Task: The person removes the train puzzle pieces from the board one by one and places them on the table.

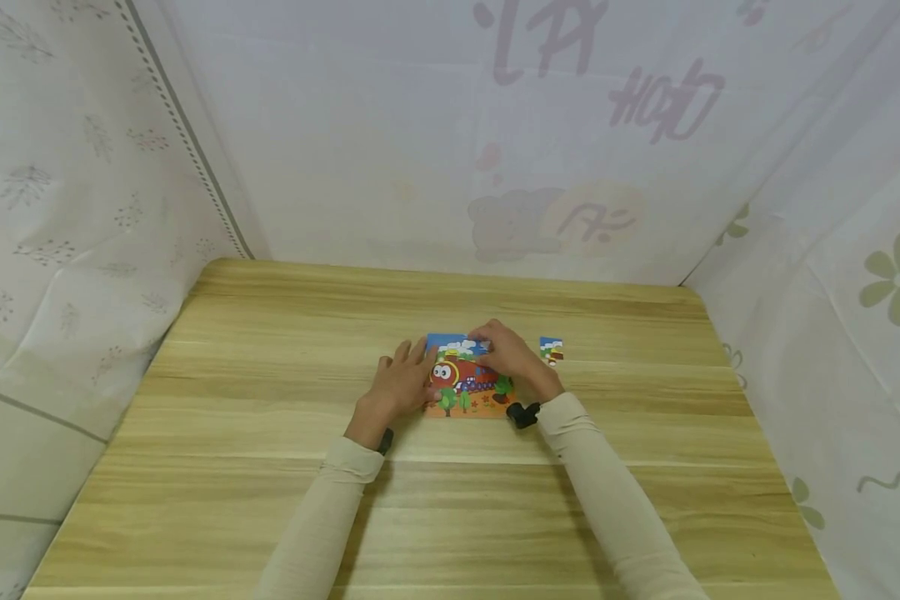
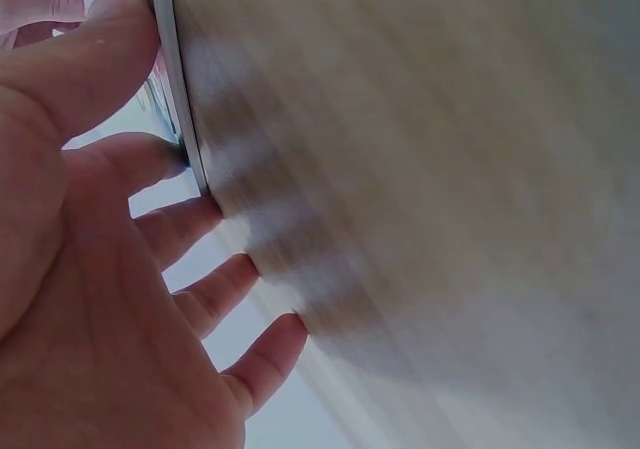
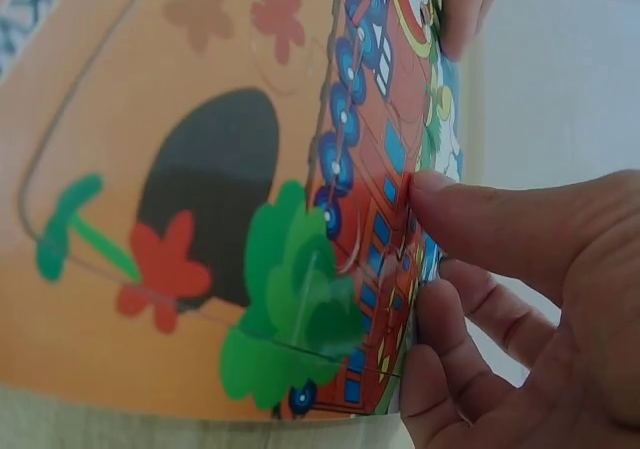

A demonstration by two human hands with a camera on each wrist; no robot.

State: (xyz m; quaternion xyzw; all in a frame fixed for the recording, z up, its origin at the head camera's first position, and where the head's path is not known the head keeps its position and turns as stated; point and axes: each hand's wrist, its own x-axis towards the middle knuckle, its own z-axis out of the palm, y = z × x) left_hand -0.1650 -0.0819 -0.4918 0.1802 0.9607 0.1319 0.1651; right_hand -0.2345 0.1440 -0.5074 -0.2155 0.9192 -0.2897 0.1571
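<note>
A jigsaw puzzle with a red cartoon train, trees and clouds lies on the wooden table. My left hand rests along its left edge. In the left wrist view, the spread fingers touch the tabletop and the puzzle's edge, and the thumb lies over the puzzle. My right hand is over the upper right part, thumb and curled fingers pinching at a puzzle piece with part of the train. The fingers hide most of that corner. A loose puzzle piece lies to the right of the right hand.
The wooden table reaches back to a white printed cloth, with more patterned cloth at the left and right sides. Dark wrist cameras sit at both cuffs, the right one close to the puzzle's lower right corner.
</note>
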